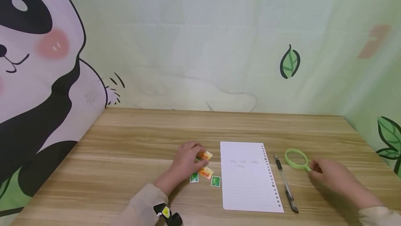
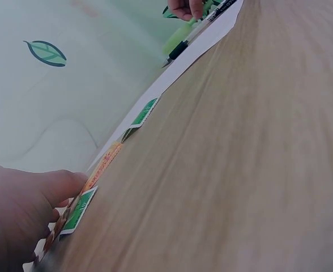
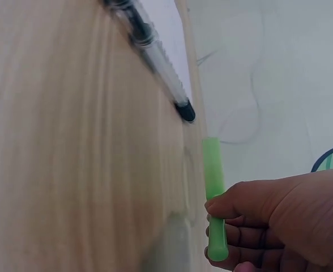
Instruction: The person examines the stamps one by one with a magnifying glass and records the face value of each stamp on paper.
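Note:
My left hand (image 1: 187,158) rests over small stamps on the wooden table. Its fingertips touch an upper orange stamp (image 1: 206,155), and its thumb lies at a lower orange stamp (image 1: 206,173). One green stamp (image 1: 194,178) sits beneath the thumb side; another green stamp (image 1: 215,181) lies between the orange one and the paper. At the right, my right hand (image 1: 333,177) pinches the handle of a light green magnifying glass (image 1: 296,167) between thumb and fingers. In the right wrist view, the green handle (image 3: 216,241) passes under the thumb, with the other fingers curled behind.
A lined sheet of paper (image 1: 247,191) with holes along its right edge and some handwriting lies between the hands. Beside it is a black-and-clear pen (image 1: 285,183). Behind the table (image 1: 141,128) hangs a backdrop (image 1: 156,45) with a panda and leaves.

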A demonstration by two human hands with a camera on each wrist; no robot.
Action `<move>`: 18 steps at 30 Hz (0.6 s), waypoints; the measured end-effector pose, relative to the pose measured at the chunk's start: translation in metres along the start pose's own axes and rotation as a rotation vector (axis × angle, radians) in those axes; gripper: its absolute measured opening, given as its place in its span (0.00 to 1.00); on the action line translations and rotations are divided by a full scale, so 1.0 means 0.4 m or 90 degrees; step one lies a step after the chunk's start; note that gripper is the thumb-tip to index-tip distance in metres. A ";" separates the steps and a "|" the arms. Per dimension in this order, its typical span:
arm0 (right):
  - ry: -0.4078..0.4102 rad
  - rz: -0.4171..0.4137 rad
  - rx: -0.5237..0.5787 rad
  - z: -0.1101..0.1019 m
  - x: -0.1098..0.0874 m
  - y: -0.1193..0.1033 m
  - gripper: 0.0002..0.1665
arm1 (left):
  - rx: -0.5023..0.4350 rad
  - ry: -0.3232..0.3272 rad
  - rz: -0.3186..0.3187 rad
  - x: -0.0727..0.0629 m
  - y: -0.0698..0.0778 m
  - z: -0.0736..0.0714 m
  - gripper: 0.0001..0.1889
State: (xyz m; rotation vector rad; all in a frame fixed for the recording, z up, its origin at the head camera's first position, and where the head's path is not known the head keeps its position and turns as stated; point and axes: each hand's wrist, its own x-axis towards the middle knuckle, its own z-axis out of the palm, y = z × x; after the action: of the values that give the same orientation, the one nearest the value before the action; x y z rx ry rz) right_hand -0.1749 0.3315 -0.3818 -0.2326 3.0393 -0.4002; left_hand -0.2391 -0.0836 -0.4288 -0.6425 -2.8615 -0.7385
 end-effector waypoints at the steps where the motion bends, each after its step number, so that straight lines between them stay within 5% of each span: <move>1: 0.000 0.003 0.004 -0.005 0.002 -0.001 0.04 | -0.001 0.000 0.000 0.000 0.000 0.000 0.20; 9: 0.070 -0.063 -0.011 -0.046 0.023 -0.037 0.05 | 0.001 0.002 -0.001 0.004 -0.001 0.004 0.19; 18: 0.074 -0.081 -0.012 -0.076 0.066 -0.121 0.05 | 0.006 0.003 0.004 0.004 -0.007 0.008 0.19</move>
State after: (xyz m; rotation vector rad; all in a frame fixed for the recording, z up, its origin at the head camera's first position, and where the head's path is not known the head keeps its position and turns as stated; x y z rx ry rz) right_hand -0.1969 0.2886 -0.3410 -0.4199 3.1534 -0.4070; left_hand -0.2417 -0.0837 -0.4325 -0.6480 -2.8544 -0.7254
